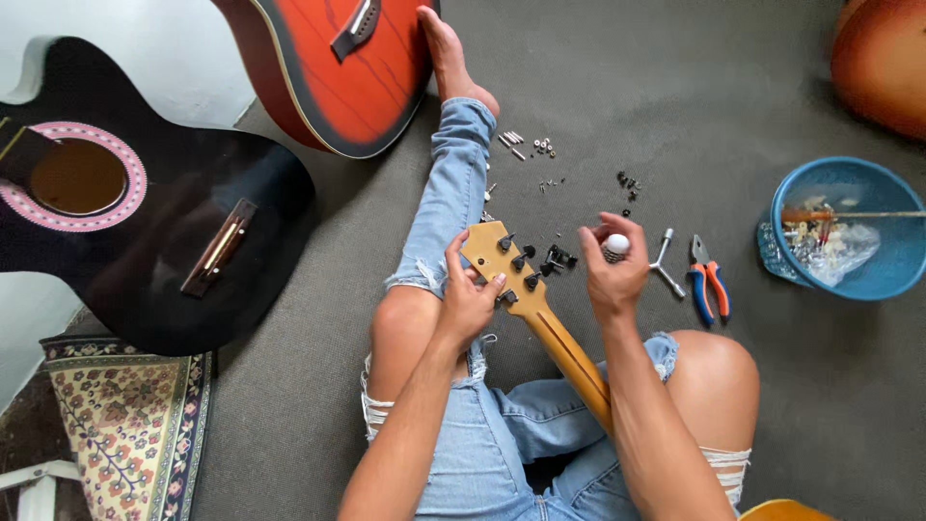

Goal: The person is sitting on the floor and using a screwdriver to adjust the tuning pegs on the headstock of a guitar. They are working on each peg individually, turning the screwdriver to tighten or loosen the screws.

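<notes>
Right now the fingers of the left hand (pixel 470 301) are wrapping tight around the yellow wooden guitar headstock with black tuning pegs (pixel 502 260), with the thumb pressing on its edge. That headstock is sitting in the middle of the view, between both hands and above the lap in torn light blue jeans (pixel 453 193), and its tip is pointing toward eleven o'clock.

The fingers of the right hand (pixel 613 275) are closing around the white round handle of a small tool (pixel 615 245). I cannot tell what kind of tip it has, because the hand is hiding it. The tool is sitting just at three o'clock from the black pegs.

To do this well, I think the left hand should be keeping the headstock very still, so the tool tip does not slip off and scratch the wood. The right hand should be turning slowly and pushing straight, not sideways.

Going outward, both wrists are bending a little inward, and both forearms are coming up from six o'clock, meeting at the headstock like a pointy roof.

On the grey carpet floor (pixel 617 96), tiny metal screws and bits (pixel 540 150) are lying at twelve o'clock from the hands. A silver cross-shaped wrench (pixel 666 256) and orange and blue pliers (pixel 709 280) are lying at three o'clock, and a round blue plastic bowl (pixel 897 280) is sitting farther that way.
</notes>
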